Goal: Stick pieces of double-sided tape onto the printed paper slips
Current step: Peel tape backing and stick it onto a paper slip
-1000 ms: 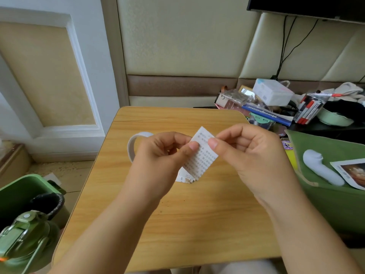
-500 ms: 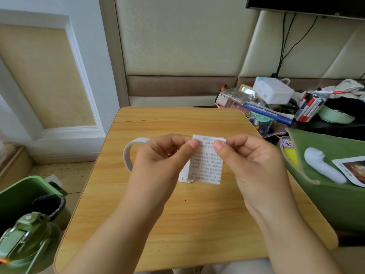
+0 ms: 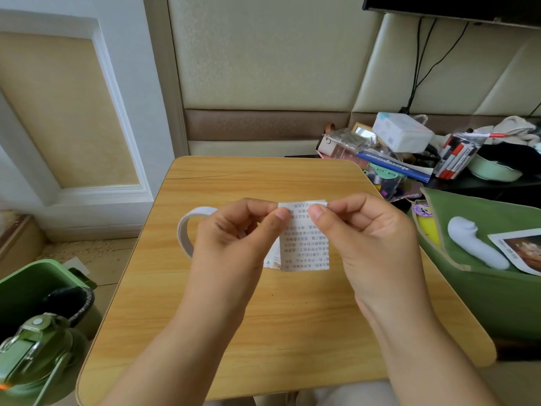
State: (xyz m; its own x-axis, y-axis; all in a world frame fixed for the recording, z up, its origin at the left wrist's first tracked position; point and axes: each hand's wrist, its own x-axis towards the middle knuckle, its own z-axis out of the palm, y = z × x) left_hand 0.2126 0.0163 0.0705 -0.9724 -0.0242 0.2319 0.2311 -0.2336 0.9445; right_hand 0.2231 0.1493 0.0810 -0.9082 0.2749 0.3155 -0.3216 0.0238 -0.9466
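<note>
A small wooden table point(image 3: 292, 332) with rounded corners fills the middle of the view, standing in front of a padded cream wall. To its right lies a green fabric bag point(image 3: 497, 294) with a white object and a photo print resting on it, and behind that a dark side surface holds a jumble of items, among them a white box point(image 3: 402, 133) and a clear pouch of marker pens point(image 3: 456, 156). At the lower left sit a green bin point(image 3: 32, 285) and a green water bottle point(image 3: 35, 356). Above the tabletop the left hand point(image 3: 234, 238) and the right hand point(image 3: 371, 241) meet, each with fingers curled, thumb and forefinger pinching the top edge of a printed paper slip point(image 3: 304, 244) that hangs upright between them, its lines of small text facing the camera. More paper shows just behind the slip at its lower left. A roll of white double-sided tape point(image 3: 187, 230) stands on edge on the table, partly hidden behind the left hand.
</note>
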